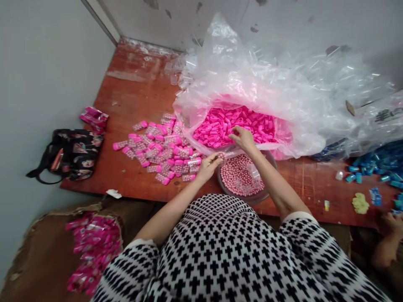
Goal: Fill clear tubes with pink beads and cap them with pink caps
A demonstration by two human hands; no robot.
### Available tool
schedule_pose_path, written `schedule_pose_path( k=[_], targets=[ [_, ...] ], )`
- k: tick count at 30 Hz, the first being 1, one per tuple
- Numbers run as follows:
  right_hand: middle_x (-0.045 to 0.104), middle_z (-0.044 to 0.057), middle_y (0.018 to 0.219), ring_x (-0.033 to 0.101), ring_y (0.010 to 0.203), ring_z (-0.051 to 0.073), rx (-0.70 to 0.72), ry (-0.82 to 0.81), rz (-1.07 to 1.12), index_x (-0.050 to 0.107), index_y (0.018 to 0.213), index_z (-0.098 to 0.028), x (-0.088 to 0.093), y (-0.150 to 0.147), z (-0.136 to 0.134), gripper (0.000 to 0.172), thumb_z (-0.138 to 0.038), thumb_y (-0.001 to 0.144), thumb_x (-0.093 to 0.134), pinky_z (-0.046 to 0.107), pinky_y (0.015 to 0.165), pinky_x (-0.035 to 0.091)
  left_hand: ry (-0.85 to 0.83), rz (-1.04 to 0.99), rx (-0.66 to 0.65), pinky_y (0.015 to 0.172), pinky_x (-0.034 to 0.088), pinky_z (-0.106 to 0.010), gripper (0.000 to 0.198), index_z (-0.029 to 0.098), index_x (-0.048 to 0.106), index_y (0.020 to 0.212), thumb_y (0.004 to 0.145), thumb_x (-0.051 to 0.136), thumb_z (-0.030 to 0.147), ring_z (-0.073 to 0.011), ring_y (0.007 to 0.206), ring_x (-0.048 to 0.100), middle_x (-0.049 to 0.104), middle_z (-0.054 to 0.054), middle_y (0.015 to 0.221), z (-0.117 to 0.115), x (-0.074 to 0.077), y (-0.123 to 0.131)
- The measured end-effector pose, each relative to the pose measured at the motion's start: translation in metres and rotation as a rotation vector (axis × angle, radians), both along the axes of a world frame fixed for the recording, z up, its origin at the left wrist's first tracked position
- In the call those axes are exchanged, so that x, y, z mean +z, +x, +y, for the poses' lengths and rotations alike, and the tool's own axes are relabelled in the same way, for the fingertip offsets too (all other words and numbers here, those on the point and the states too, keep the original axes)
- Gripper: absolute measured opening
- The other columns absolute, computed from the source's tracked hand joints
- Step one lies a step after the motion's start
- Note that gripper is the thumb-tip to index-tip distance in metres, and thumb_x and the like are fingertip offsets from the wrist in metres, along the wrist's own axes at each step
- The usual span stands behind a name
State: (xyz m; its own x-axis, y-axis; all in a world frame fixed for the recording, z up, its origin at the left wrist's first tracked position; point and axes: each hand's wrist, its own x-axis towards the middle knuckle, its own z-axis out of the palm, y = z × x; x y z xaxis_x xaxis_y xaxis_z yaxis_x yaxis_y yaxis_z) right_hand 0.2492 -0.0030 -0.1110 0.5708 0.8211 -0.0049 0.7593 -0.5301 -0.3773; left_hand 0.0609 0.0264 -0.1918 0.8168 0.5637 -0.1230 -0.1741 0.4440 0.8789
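My left hand is closed on a small clear bottle with pink beads in it, at the left rim of a round basin. The grey basin holds a layer of pink beads with some clear pieces on top. My right hand is over bright pink plastic caps inside an open plastic bag. Its fingers are curled together at the caps; whether one is pinched between them cannot be made out. Filled bottles with pink caps lie heaped left of my left hand.
A dark flowered bag and a pink packet are at the table's left end. Below stands a brown box with pink packets. Blue pieces and a yellow piece lie right, near another person's hand.
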Motion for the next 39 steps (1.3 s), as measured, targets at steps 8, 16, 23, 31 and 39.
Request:
schedule_pose_path(
  k=[8,16,23,31,39],
  targets=[
    [0.068,0.006,0.102,0.061,0.092,0.019,0.436,0.214,0.184,0.063,0.11,-0.023,0.029,-0.041,-0.078,0.032,-0.041,0.084,0.056,0.032,0.084,0.046,0.432,0.018,0.04,0.096,0.046,-0.036,0.035,0.018,0.067,0.107,0.078,0.061,0.036,-0.0212,0.102,0.062,0.068,-0.005,0.109,-0.003,0.01,0.003],
    [0.065,0.009,0.09,0.059,0.084,0.019,0.522,0.142,-0.076,0.06,0.109,-0.019,0.024,-0.058,-0.103,0.029,-0.036,0.09,0.047,0.029,0.075,0.046,0.588,0.001,0.027,0.089,0.049,-0.034,0.029,0.02,0.072,0.099,0.079,0.06,0.038,-0.0211,0.095,0.065,0.07,-0.006,0.104,-0.014,0.022,-0.006],
    [0.063,0.01,0.086,0.057,0.081,0.02,0.485,0.15,-0.08,0.062,0.107,-0.017,0.027,-0.065,-0.112,0.029,-0.036,0.09,0.047,0.031,0.075,0.046,0.585,-0.032,-0.005,0.091,0.048,-0.035,0.028,0.022,0.073,0.095,0.077,0.063,0.04,-0.0218,0.095,0.065,0.071,-0.004,0.1,-0.021,0.035,-0.007],
    [0.062,0.005,0.117,0.06,0.104,0.021,0.169,0.472,0.825,0.06,0.116,-0.026,0.032,-0.072,-0.117,0.049,-0.045,0.071,0.071,0.037,0.089,0.049,-0.036,-0.076,0.07,0.087,0.051,-0.039,0.051,0.016,0.067,0.11,0.068,0.071,0.045,-0.0218,0.091,0.066,0.069,-0.007,0.106,-0.029,0.03,-0.007],
    [0.068,0.003,0.084,0.063,0.078,0.015,-0.09,0.524,1.31,0.066,0.089,-0.019,0.02,-0.075,-0.121,0.036,-0.043,0.064,0.076,0.035,0.077,0.055,0.491,-0.069,0.076,0.094,0.047,-0.039,0.032,0.019,0.073,0.096,0.074,0.067,0.041,-0.0218,0.097,0.062,0.071,-0.008,0.099,-0.023,0.026,-0.015]
  ],
)
